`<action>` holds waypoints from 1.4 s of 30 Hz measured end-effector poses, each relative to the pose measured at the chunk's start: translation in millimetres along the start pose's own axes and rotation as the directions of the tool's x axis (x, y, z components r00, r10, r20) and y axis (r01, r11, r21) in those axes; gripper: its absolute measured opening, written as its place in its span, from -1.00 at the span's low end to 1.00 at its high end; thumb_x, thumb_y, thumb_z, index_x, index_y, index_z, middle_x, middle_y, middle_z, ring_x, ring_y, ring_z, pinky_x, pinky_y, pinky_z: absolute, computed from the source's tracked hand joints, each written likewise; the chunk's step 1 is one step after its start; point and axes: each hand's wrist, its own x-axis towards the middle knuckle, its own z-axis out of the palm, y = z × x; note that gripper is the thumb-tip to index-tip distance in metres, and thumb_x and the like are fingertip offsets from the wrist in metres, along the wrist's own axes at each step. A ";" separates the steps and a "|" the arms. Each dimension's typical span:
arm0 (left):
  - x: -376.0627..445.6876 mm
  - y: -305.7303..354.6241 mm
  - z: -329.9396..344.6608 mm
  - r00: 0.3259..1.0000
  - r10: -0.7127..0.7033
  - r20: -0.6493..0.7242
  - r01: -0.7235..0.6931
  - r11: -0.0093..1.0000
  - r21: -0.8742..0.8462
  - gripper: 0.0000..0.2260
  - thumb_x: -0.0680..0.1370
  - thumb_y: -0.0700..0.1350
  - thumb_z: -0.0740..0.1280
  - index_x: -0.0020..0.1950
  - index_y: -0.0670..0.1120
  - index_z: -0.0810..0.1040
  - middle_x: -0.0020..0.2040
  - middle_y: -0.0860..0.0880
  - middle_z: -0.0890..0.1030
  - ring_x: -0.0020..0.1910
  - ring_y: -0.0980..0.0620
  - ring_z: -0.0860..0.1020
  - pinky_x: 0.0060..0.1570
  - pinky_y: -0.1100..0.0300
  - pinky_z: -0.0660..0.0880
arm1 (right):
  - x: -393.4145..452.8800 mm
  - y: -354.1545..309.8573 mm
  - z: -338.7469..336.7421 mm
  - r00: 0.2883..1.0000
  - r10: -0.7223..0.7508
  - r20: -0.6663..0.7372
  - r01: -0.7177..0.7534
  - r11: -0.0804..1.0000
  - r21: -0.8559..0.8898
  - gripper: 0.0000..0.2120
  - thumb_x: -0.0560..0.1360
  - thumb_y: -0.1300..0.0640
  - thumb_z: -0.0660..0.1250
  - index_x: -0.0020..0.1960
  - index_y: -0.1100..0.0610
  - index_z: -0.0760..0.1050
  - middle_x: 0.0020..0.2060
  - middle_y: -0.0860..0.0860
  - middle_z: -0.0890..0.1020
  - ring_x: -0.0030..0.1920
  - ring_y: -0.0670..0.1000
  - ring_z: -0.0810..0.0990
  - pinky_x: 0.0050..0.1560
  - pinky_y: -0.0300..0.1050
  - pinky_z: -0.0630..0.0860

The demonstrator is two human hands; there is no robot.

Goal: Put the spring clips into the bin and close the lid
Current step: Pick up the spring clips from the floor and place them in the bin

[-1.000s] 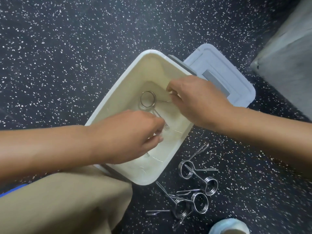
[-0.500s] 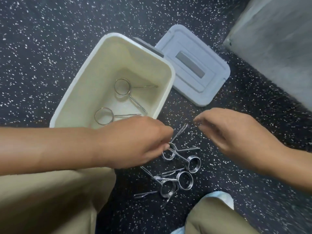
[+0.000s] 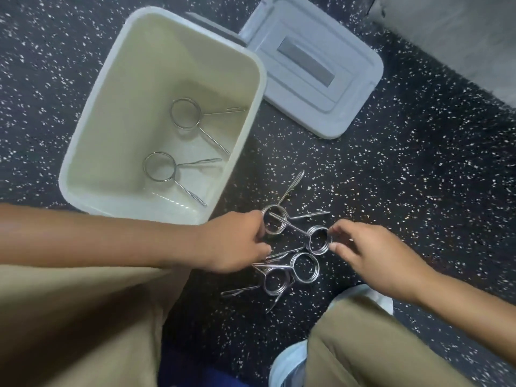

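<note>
The white bin (image 3: 83, 152) stands open on the floor with two spring clips (image 3: 185, 117) lying on its bottom. Its grey lid (image 3: 312, 65) rests flat on the floor to the bin's right. Several metal spring clips (image 3: 303, 268) lie in a pile in front of the bin. My left hand (image 3: 234, 244) pinches the coil of the upper-left clip (image 3: 275, 223) in the pile. My right hand (image 3: 371, 255) has thumb and forefinger on the coil of the clip (image 3: 318, 240) beside it. Both clips still touch the floor.
The floor is black with white speckles. My knees in tan trousers (image 3: 83, 325) fill the bottom of the view, and a pale shoe (image 3: 290, 361) sits at the bottom centre. A grey slab or wall (image 3: 460, 37) crosses the top right corner.
Both hands left the bin, where they set down two clips, and came down to the pile on the floor. Each now has its fingers on a clip coil.
</note>
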 end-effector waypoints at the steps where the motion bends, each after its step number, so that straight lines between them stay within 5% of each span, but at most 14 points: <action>1: 6.5 0.3 2.5 0.999 -0.050 -0.013 0.049 0.998 -0.038 -0.67 0.61 0.07 0.27 0.26 -0.11 0.40 0.07 -0.07 0.66 0.00 -0.03 0.61 0.09 -0.01 0.55 | 1.1 1.3 5.8 1.000 0.005 0.002 -0.006 0.998 0.057 -0.73 0.61 -0.05 0.29 0.29 -0.04 0.52 0.14 -0.09 0.66 0.00 -0.09 0.60 -0.01 -0.12 0.49; 7: 41.2 9.8 15.7 0.956 -0.268 -0.116 0.229 0.935 -0.270 -0.46 0.62 -0.02 0.28 0.45 -0.26 0.16 0.12 -0.20 0.57 -0.02 -0.06 0.59 -0.12 0.05 0.53 | 19.8 3.7 40.3 0.996 0.076 0.054 -0.093 0.860 0.502 -0.72 0.57 0.10 0.41 0.27 0.05 0.56 0.09 -0.13 0.66 0.07 -0.01 0.65 0.05 -0.29 0.50; 10: 52.8 7.9 22.4 0.930 -0.352 -0.107 0.300 0.895 -0.331 -0.48 0.61 -0.10 0.26 0.48 -0.24 0.13 0.16 -0.26 0.58 0.08 -0.19 0.62 -0.05 0.00 0.56 | 26.1 4.3 55.5 0.992 0.084 0.089 -0.121 0.774 0.622 -0.78 0.55 0.17 0.40 0.17 -0.01 0.53 0.07 -0.07 0.65 0.05 0.10 0.66 0.17 0.04 0.57; 13: 58.7 1.5 27.2 0.919 -0.370 -0.138 0.316 0.899 -0.304 -0.62 0.60 -0.13 0.24 0.39 -0.17 0.27 0.15 -0.26 0.61 0.10 -0.22 0.62 0.05 -0.04 0.58 | 29.5 -0.6 61.7 0.992 0.068 0.104 -0.122 0.702 0.702 -0.78 0.57 0.22 0.36 0.11 -0.06 0.50 0.09 0.12 0.63 -0.21 0.15 0.54 -0.15 0.02 0.55; 16: 59.7 -3.3 29.9 0.924 -0.346 -0.161 0.290 0.911 -0.293 -0.79 0.61 -0.13 0.26 0.23 -0.11 0.39 0.09 -0.17 0.65 0.04 -0.15 0.64 0.09 -0.12 0.59 | 32.2 -3.8 68.4 0.991 0.054 0.121 -0.122 0.718 0.685 -0.78 0.58 0.20 0.36 0.18 -0.03 0.52 -0.01 0.21 0.61 -0.22 0.06 0.45 -0.17 -0.02 0.46; 25: 62.1 -2.2 28.6 0.927 -0.343 -0.151 0.247 0.862 -0.443 -0.89 0.61 -0.20 0.20 0.12 -0.16 0.43 -0.14 -0.16 0.70 -0.14 -0.13 0.70 0.00 -0.10 0.63 | 24.0 3.1 73.9 0.993 0.097 0.059 -0.111 0.696 0.709 -0.74 0.57 0.16 0.39 0.24 -0.01 0.56 -0.47 -0.04 0.41 -0.55 -0.13 0.29 -0.48 -0.26 0.28; 30: 56.9 2.1 24.1 0.914 -0.355 -0.195 0.244 0.867 -0.434 -0.86 0.60 -0.18 0.17 0.11 -0.17 0.45 -0.16 -0.19 0.71 -0.26 -0.08 0.63 -0.09 -0.04 0.60 | 3.9 11.0 70.8 0.973 0.192 -0.125 -0.044 0.693 0.720 -0.86 0.55 0.14 0.41 0.07 -0.06 0.64 -0.45 -0.09 0.42 -0.50 -0.17 0.33 -0.42 -0.33 0.32; 36: 48.8 11.0 15.6 0.921 -0.305 -0.243 0.195 0.900 -0.390 -0.83 0.62 -0.17 0.13 0.10 -0.14 0.49 -0.20 -0.17 0.71 -0.38 0.00 0.58 -0.46 0.27 0.49 | -17.2 23.9 53.9 0.932 0.271 -0.240 0.028 0.607 0.794 -0.97 0.51 0.13 0.47 -0.07 0.02 0.67 -0.43 -0.03 0.46 -0.41 -0.08 0.36 -0.37 -0.23 0.32; 42: 35.1 17.6 3.3 0.942 -0.199 -0.270 0.098 0.934 -0.344 -0.86 0.63 -0.12 0.15 -0.06 -0.07 0.47 -0.31 -0.07 0.68 -0.42 0.03 0.58 -0.36 0.17 0.44 | -19.5 25.8 34.7 0.907 0.342 -0.247 0.089 0.417 0.905 -0.82 0.49 0.13 0.48 -0.13 0.18 0.51 -0.41 0.12 0.38 -0.36 0.05 0.27 -0.39 -0.13 0.24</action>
